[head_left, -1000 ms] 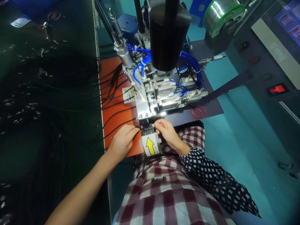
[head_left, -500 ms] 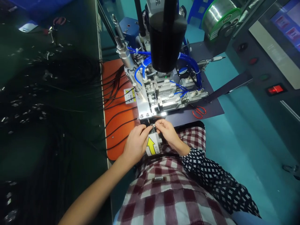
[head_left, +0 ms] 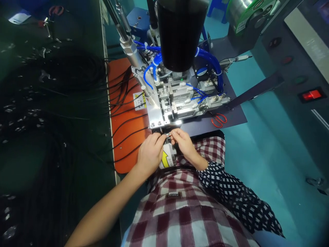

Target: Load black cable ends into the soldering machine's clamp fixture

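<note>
My left hand [head_left: 151, 151] is closed at the front edge of the machine, thumb and index finger pinched near a tiny shiny metal piece [head_left: 168, 134]. From the other side, my right hand [head_left: 183, 140] pinches at the same spot, its fingertips almost meeting the left ones. A thin, light reddish bit shows at the right fingertips, too small to name. Just below the fingers lies a white label with a yellow arrow [head_left: 165, 160]. Black cables [head_left: 130, 137] cross the orange board [head_left: 123, 120] to the machine's metal plate [head_left: 155, 118], left of my hands.
Beyond my hands stands the machine with metal slides [head_left: 186, 106] and blue air tubes [head_left: 214, 65]. A black cylinder [head_left: 180, 37] hangs above it. Red-handled scissors [head_left: 219, 120] lie right. A solder spool [head_left: 246, 15] and control panel [head_left: 290, 58] stand farther right. Dark cable coils [head_left: 74, 65] lie left.
The view has shifted slightly, so the machine sits a little higher and further left. Both hands keep their pinch at the same spot, with only slight finger movement.
</note>
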